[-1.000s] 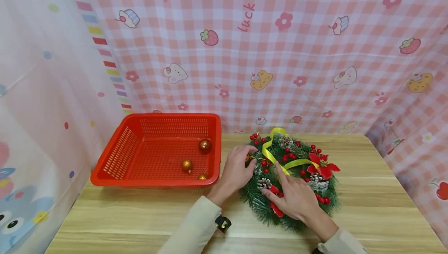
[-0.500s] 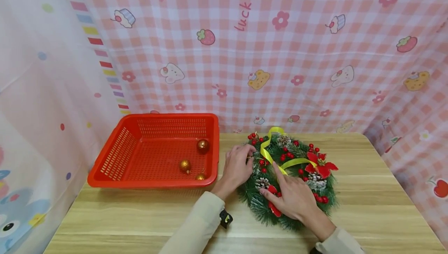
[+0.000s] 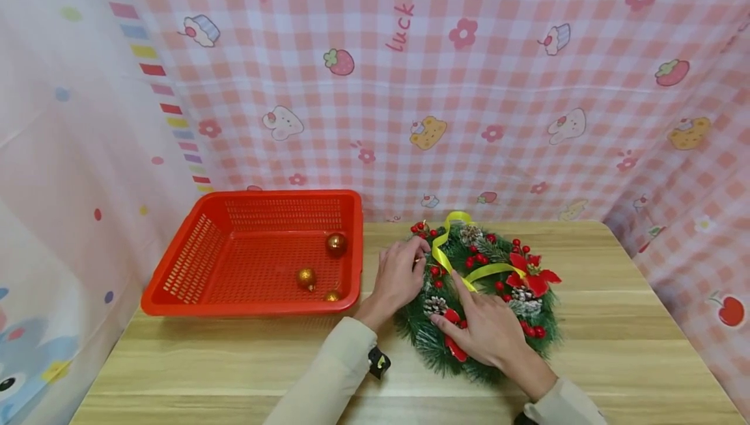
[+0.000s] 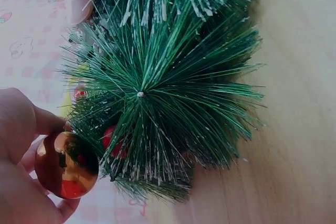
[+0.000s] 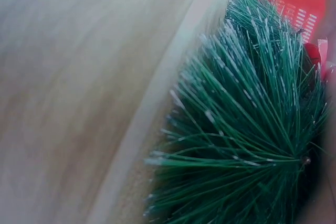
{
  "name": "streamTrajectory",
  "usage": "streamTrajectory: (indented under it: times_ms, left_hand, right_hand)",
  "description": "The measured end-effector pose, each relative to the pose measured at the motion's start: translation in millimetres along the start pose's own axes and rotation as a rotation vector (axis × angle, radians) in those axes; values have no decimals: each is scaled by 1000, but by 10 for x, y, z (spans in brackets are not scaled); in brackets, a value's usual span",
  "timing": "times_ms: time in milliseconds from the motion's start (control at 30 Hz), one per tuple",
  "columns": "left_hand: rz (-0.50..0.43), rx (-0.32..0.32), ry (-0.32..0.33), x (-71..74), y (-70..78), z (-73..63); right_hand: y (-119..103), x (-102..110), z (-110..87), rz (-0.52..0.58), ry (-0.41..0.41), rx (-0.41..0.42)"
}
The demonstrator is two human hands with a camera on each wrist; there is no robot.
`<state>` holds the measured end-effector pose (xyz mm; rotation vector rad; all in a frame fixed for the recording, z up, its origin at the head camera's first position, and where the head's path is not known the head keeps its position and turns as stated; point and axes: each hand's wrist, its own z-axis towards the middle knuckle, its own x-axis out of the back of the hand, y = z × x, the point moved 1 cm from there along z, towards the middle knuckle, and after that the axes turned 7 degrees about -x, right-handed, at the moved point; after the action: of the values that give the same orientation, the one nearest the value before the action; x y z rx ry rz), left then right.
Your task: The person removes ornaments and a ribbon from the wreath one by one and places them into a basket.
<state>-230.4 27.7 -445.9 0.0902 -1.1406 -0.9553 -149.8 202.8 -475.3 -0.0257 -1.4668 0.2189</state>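
A green Christmas wreath (image 3: 436, 348) lies on the table, trimmed with red berries, frosted pine cones and a red poinsettia (image 3: 534, 275). At its left side my left hand (image 3: 400, 278) holds a shiny gold bauble (image 4: 67, 165) between curled fingers, right beside the needles in the left wrist view. The hand mostly hides the bauble in the head view. My right hand (image 3: 489, 332) rests over the wreath's front part, index finger straight and its tip at a yellow ribbon (image 3: 442, 257). The ribbon curls across the wreath's middle and past its back edge.
To the left stands a red plastic basket (image 3: 252, 310) with a larger shiny bauble (image 3: 336, 244) and two smaller gold ones, one of them a glittery bauble (image 3: 306, 278). A pink checked curtain (image 3: 363, 106) hangs behind the wooden table (image 3: 609, 347).
The head view has shifted slightly, so everything sits a little further left. My left fingers have moved in closer around the bauble, which now shows less. My right hand keeps its place on the wreath.
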Motion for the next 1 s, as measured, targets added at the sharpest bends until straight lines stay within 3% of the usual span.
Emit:
streamTrajectory:
  times_ms: [333, 733, 1000]
  left_hand:
    - [-56, -72, 25, -13, 57, 92]
    - [-193, 21, -1, -34, 111, 163]
    - [-225, 56, 32, -100, 128, 226]
  right_hand:
    - [3, -3, 1, 10, -9, -8]
    - [0, 2, -5, 5, -16, -20]
    - [-1, -9, -8, 15, -1, -19]
